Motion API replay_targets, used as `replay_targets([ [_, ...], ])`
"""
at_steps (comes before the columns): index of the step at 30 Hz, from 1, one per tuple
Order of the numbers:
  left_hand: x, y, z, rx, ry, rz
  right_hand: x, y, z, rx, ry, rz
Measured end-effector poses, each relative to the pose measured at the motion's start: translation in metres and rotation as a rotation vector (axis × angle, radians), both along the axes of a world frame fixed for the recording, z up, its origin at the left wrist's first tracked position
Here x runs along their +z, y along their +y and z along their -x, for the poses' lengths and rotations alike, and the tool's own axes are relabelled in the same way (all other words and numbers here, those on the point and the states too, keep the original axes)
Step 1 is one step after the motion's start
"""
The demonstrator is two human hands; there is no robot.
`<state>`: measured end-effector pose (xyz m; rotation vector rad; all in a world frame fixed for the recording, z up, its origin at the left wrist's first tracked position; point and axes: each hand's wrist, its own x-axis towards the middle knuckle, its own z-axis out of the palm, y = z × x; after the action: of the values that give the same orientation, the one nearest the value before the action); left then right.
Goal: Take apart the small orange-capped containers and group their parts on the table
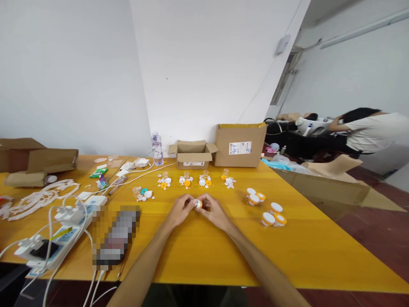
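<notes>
My left hand (180, 209) and my right hand (213, 209) meet over the middle of the yellow table (204, 260). Between their fingertips they pinch a small white and orange round part (198, 204). Both hands have their fingers curled round it. Just beyond the hands lie several small piles of white and orange parts (186, 182) in a row. To the right stand several finished white-and-orange pieces (273, 214).
Two cardboard boxes (240, 145) and a water bottle (156, 148) stand at the far edge. A power strip with plugs and white cables (60, 232) lies at the left. More cardboard (35, 162) sits far left. Another person (367, 132) bends over at the far right.
</notes>
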<state>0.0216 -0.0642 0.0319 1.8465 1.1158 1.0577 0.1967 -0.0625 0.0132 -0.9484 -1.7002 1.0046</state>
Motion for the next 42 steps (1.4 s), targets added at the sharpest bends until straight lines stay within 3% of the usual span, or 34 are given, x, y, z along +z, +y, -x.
replay_targets([
  [8, 0.0015, -0.002, 0.0006, -0.04, -0.013, -0.008, 0.0025, -0.0002, -0.001, 0.0, 0.008, 0.01],
  [32, 0.0063, -0.0025, -0.0047, 0.224, 0.154, -0.027, -0.0015, -0.0013, -0.0009, 0.039, -0.024, -0.063],
  [35, 0.0066, -0.0035, -0.0035, 0.194, 0.166, -0.031, -0.0018, -0.0008, -0.0008, 0.022, -0.024, -0.09],
  [38, 0.0065, -0.0046, -0.0021, 0.079, 0.14, -0.028, -0.0007, -0.0009, -0.0008, 0.019, -0.05, -0.095],
  [42, 0.005, -0.0041, -0.0013, -0.05, 0.118, -0.006, 0.0029, -0.0045, -0.004, 0.01, -0.265, -0.206],
])
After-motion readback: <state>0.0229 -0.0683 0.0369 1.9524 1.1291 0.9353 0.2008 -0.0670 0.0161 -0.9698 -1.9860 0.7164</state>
